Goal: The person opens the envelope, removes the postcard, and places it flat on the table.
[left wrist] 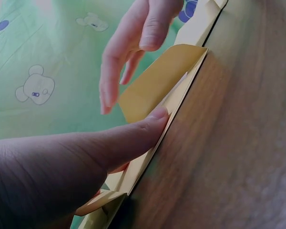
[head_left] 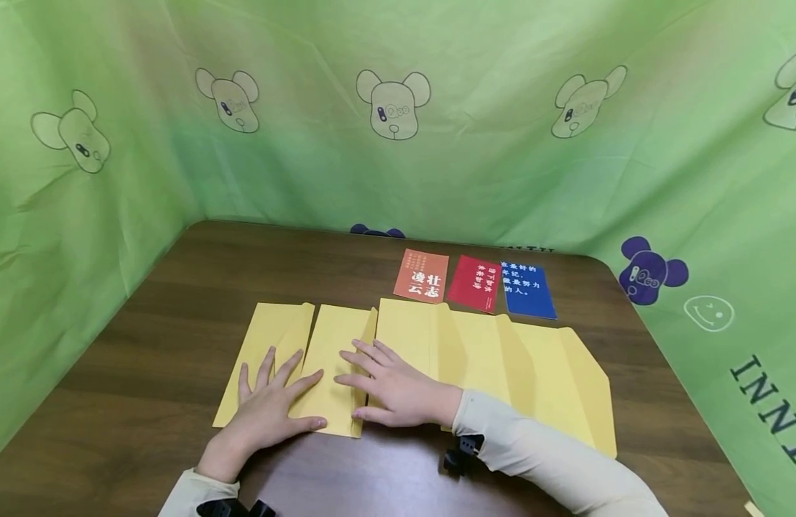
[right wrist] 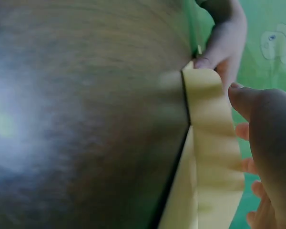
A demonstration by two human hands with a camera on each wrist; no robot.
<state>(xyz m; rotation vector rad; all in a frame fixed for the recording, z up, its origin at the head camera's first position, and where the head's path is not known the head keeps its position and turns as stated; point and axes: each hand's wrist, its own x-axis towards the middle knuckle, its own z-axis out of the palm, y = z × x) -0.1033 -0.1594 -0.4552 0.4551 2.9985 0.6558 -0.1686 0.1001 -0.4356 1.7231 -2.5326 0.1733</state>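
Across wood-grain table [head_left: 146, 337], 5 yellow paper envelopes [head_left: 547, 388], flaps [head_left: 594, 388] tapered; hands [head_left: 262, 411] splayed wide, left thumb [left wrist: 140, 133] touching 1.

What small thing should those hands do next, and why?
I'd guess the right hand should gently press the raised flap flat: it stands up near that hand, while the left hand touches the same envelope and could steady it.

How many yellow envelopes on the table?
5 visible, left to right: the far-left envelope, second envelope, then an overlapping run of middle envelope, fourth envelope and far-right envelope. Others could be hidden underneath.
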